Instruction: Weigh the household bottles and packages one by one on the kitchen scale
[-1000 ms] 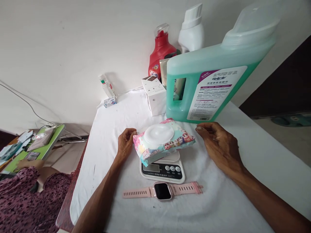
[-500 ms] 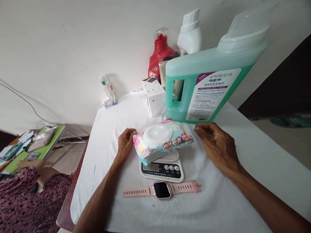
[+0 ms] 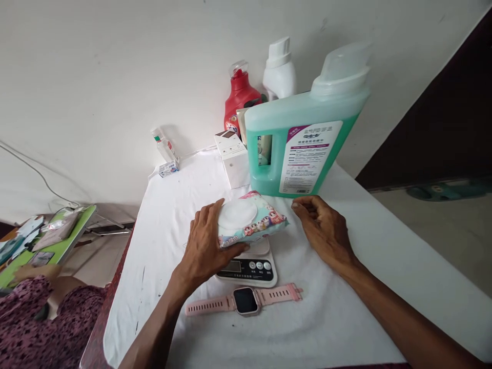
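**Wet wipes pack sitting on the kitchen scale**

The left hand [image 3: 205, 241] grips the near-left end of the wet wipes pack [image 3: 251, 221], thumb under, fingers over its white lid. The pack rests on the digital scale [image 3: 248, 266]. The right hand [image 3: 323, 230] sits loosely curled on the white tablecloth [image 3: 346, 318], just right of the pack, holding nothing. A pink smartwatch [image 3: 244, 301] lies just below the left hand.
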A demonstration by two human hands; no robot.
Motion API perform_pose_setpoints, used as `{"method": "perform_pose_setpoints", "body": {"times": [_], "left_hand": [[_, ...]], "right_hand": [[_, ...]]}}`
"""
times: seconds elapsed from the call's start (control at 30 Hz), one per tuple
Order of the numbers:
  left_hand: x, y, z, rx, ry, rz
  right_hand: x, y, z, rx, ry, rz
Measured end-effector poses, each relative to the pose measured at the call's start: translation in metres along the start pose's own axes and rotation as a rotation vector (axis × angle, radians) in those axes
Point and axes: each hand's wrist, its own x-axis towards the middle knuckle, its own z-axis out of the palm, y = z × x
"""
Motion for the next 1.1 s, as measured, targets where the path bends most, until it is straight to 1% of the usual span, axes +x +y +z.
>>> {"method": "perform_pose_setpoints", "body": {"times": [0.07, 0.13, 0.2, 0.3, 0.4, 0.47, 0.57, 0.63, 0.7, 0.77, 0.83, 0.87, 0.9, 0.97, 1.03, 1.1], "left_hand": [[0.002, -0.001, 0.004, 0.035, 0.011, -0.032], [0.003, -0.003, 0.006, 0.02, 0.026, -0.046], [0.003, -0.005, 0.006, -0.029, 0.07, -0.076], [0.005, -0.005, 0.005, -0.153, 0.127, -0.162], [0.009, 0.001, 0.0, -0.281, 0.116, -0.213], [0.014, 0.01, -0.003, -0.327, 0.078, -0.19], [0.03, 0.029, -0.001, -0.354, -0.001, -0.069], [0.046, 0.04, 0.008, -0.347, -0.057, 0.065], [0.067, 0.045, 0.025, -0.313, -0.12, 0.229], [0.09, 0.043, 0.047, -0.268, -0.199, 0.386], [0.113, 0.037, 0.07, -0.227, -0.284, 0.5], [0.123, 0.034, 0.08, -0.205, -0.323, 0.54], [0.131, 0.03, 0.089, -0.181, -0.357, 0.567], [0.14, 0.025, 0.1, -0.133, -0.402, 0.59], [0.139, 0.022, 0.102, -0.056, -0.395, 0.573], [0.133, 0.021, 0.092, 0.045, -0.319, 0.545]], "right_hand": [[0.0, 0.0, 0.0, 0.01, 0.003, 0.001], [0.001, 0.001, 0.0, 0.075, 0.03, 0.026], [0.002, 0.003, 0.0, 0.179, 0.082, 0.063], [0.003, 0.006, 0.0, 0.296, 0.178, 0.103], [0.006, 0.009, 0.0, 0.362, 0.259, 0.13], [0.01, 0.009, -0.002, 0.41, 0.311, 0.141], [0.021, 0.007, -0.013, 0.469, 0.426, 0.168], [0.031, 0.005, -0.029, 0.49, 0.529, 0.204], [0.039, 0.003, -0.048, 0.515, 0.655, 0.248], [0.045, 0.002, -0.067, 0.563, 0.783, 0.285], [0.046, 0.0, -0.081, 0.612, 0.854, 0.326], [0.046, -0.001, -0.084, 0.617, 0.846, 0.347], [0.045, -0.002, -0.084, 0.604, 0.807, 0.361], [0.042, -0.002, -0.079, 0.562, 0.693, 0.361], [0.039, 0.0, -0.07, 0.525, 0.588, 0.323], [0.036, 0.002, -0.062, 0.509, 0.532, 0.282]]}}
